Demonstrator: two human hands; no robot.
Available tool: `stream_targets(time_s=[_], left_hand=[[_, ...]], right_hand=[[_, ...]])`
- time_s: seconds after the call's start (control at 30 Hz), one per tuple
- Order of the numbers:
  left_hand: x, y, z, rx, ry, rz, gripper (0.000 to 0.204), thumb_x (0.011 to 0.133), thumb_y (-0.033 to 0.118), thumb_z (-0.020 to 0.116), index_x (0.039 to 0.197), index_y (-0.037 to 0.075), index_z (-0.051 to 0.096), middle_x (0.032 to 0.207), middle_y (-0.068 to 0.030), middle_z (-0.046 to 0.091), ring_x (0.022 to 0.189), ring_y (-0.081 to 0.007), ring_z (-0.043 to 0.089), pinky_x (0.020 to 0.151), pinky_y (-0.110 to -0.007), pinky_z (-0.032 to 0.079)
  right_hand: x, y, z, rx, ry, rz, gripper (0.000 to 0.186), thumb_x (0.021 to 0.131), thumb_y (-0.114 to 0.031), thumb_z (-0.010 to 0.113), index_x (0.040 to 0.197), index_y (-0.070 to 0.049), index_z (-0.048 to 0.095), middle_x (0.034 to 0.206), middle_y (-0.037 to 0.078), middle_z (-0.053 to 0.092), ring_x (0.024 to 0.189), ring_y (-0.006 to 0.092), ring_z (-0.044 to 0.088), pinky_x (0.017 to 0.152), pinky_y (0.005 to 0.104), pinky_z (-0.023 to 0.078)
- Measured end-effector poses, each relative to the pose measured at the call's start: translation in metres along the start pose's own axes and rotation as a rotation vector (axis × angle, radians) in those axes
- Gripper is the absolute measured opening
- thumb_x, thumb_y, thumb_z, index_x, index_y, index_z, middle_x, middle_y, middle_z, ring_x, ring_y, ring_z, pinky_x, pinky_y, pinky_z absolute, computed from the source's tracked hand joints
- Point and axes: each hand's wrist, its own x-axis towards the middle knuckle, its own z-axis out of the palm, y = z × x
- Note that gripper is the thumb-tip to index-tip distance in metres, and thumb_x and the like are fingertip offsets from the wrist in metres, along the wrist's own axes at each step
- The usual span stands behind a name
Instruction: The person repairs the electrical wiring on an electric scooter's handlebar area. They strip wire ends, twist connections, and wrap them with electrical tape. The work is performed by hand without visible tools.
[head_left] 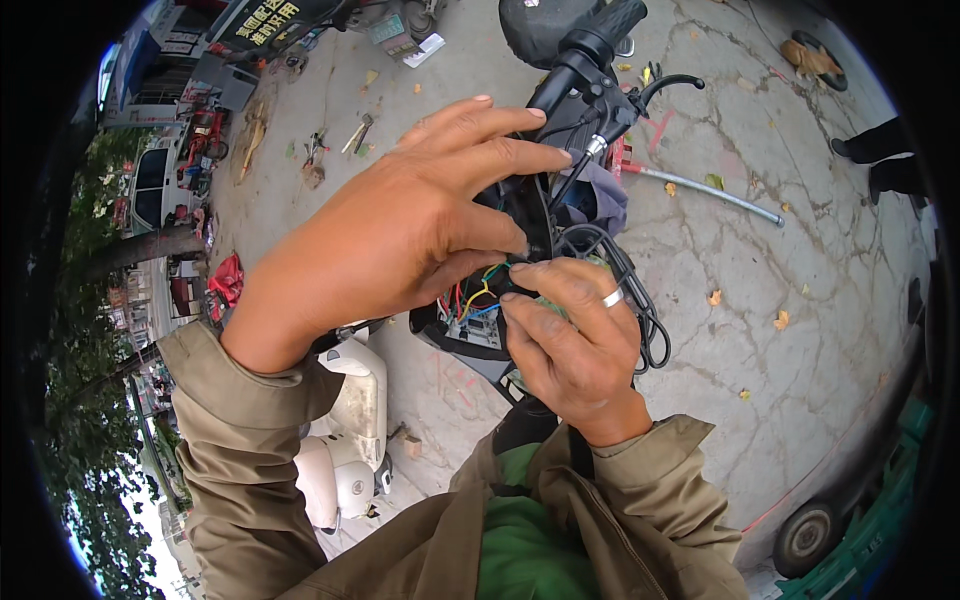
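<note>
My left hand (405,215) reaches over an opened black housing (455,345) on an electric scooter's steering column. Its thumb and forefinger are pinched together, the other fingers stretched toward the handlebar (572,75). What sits in that pinch is hidden. From the right, my right hand (580,335), with a silver ring, meets it fingertip to fingertip. Its thumb and forefinger close on a thin wire (492,270), green near the tips. Red, yellow and blue wires (478,312) lie inside the housing, above a silvery part. A black cable loop (650,335) hangs beside my right hand.
A brake lever (672,84) juts out at the upper right. On the cracked concrete lie a metal tube (715,195) and a hammer-like tool (360,132). A cream scooter (350,400) stands at the lower left. Someone's dark-clad legs (880,150) are at the right.
</note>
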Motion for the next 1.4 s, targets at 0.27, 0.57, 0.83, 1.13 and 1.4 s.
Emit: stream_targets(time_s=[0.27,0.57,0.83,1.13,1.4], left_hand=[[-0.027,0.032,-0.014,0.075,0.271,-0.295,0.029,0.079,-0.007,0.078,0.105,0.005,0.082,0.146,-0.0207,0.068,0.149,-0.0435,0.052,0.122,-0.055,0.04],[-0.05,0.11,0.043,0.217,0.432,-0.502,0.031,0.073,0.003,0.087,0.103,0.004,0.077,0.111,-0.0089,0.075,0.097,-0.0296,0.066,0.089,-0.042,0.046],[-0.027,0.091,0.034,0.277,0.242,-0.512,0.028,0.076,0.001,0.085,0.102,0.006,0.078,0.1,-0.0048,0.07,0.095,-0.0283,0.062,0.087,-0.043,0.043],[-0.014,0.076,0.024,0.316,0.021,-0.495,0.02,0.077,0.003,0.083,0.095,0.007,0.073,0.091,-0.0038,0.066,0.087,-0.0267,0.063,0.078,-0.042,0.042],[-0.013,0.072,0.033,0.279,0.091,-0.481,0.02,0.078,0.006,0.076,0.098,0.007,0.072,0.081,-0.0078,0.059,0.073,-0.0305,0.065,0.065,-0.043,0.049]], right_hand=[[0.0,-0.001,-0.002,-0.015,-0.023,0.038,0.027,0.072,0.006,0.086,0.096,-0.001,0.077,0.109,0.013,0.076,0.094,0.0331,0.073,0.079,0.0403,0.061],[-0.007,0.003,0.0,0.033,-0.023,0.058,0.029,0.071,0.006,0.085,0.098,0.0,0.077,0.107,0.012,0.076,0.087,0.0296,0.071,0.074,0.0386,0.059],[-0.004,0.0,0.001,0.107,-0.004,0.153,0.029,0.072,0.007,0.085,0.1,0.0,0.077,0.103,0.011,0.075,0.083,0.028,0.069,0.07,0.0365,0.057],[-0.008,-0.004,0.005,0.166,0.059,0.228,0.029,0.074,0.006,0.086,0.101,-0.002,0.078,0.097,0.008,0.072,0.076,0.0259,0.067,0.065,0.0354,0.053],[-0.009,-0.011,0.003,0.075,0.058,0.238,0.032,0.073,0.002,0.088,0.102,-0.005,0.078,0.102,0.007,0.068,0.065,0.0168,0.06,0.055,0.0314,0.047]])
